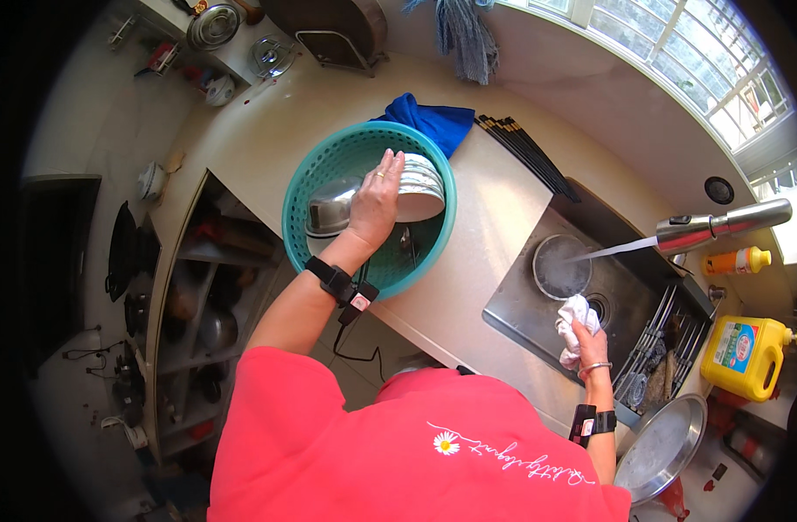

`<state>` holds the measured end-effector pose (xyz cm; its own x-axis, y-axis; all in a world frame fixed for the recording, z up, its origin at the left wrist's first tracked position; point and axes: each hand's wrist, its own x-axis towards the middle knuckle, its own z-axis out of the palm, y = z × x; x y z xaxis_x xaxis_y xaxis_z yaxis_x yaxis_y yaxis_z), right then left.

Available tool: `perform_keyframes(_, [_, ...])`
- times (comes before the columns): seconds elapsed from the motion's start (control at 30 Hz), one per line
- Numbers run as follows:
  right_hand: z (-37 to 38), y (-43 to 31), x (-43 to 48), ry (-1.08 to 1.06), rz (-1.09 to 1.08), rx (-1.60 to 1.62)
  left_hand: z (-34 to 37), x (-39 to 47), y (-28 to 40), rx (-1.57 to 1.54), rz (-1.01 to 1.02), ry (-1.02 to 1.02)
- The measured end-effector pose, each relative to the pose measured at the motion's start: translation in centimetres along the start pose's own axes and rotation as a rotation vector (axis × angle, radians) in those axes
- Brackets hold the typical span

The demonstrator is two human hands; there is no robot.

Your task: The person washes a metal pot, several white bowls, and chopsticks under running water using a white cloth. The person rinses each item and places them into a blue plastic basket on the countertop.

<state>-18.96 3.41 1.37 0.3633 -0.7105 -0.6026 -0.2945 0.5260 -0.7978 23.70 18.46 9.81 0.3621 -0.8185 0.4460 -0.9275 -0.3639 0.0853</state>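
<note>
My left hand (377, 199) reaches into a teal plastic colander basket (293, 209), its fingers lying along a stack of white bowls (421, 189). The thumb is hidden, so a grip on the bowls cannot be made out. A shiny metal bowl (333, 205) lies on the other side of that hand in the basket. Over the front of the stainless steel sink (513, 293), my right hand (591, 342) clutches a crumpled white cloth (576, 326). Water runs from the metal faucet (689, 233) into a round container (561, 266) in the sink, close beyond the cloth.
Black chopsticks (529, 156) lie behind the sink, beside a blue cloth (431, 121). A metal utensil rack (659, 352) sits at the sink's right end. Near it stand a yellow jug (741, 359), an orange bottle (738, 261) and a tilted metal basin (663, 450).
</note>
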Motion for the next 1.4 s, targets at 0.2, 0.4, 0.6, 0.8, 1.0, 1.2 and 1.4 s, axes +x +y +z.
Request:
perform_keyframes(0.2, [-0.5, 0.7, 0.6, -0.055, 0.029, 0.007, 0.5, -0.5, 1.3, 0.033, -0.076, 0.095])
perform_keyframes(0.4, [-1.8, 0.6, -0.2, 0.023, 0.007, -0.117, 1.6, 0.8, -1.2, 0.051, -0.208, -0.006])
perform_keyframes(0.6, [-4.0, -0.9, 0.2, 0.047, 0.007, -0.009, 0.4, 3.2, -0.9, -0.178, -0.428, -0.246])
perform_keyframes(0.8, [-6.5, -3.7, 4.7, 0.023, -0.03, -0.106, 1.8, 4.5, 13.5, -0.335, 0.045, 0.109])
perform_keyframes(1.0, [-5.7, -2.3, 8.0, 0.0, 0.046, -0.023, 15.0, -1.7, 27.5, -0.306, 0.412, -0.88])
perform_keyframes(1.2, [-7.2, -0.7, 7.9, 0.029, 0.153, 0.009, 26.1, -4.1, 29.2, -0.711, -0.349, -1.088])
perform_keyframes(1.4, [-8.2, -0.5, 7.8, 0.058, 0.175, 0.071, 31.4, -4.6, 30.9, -1.27, -1.124, -1.134])
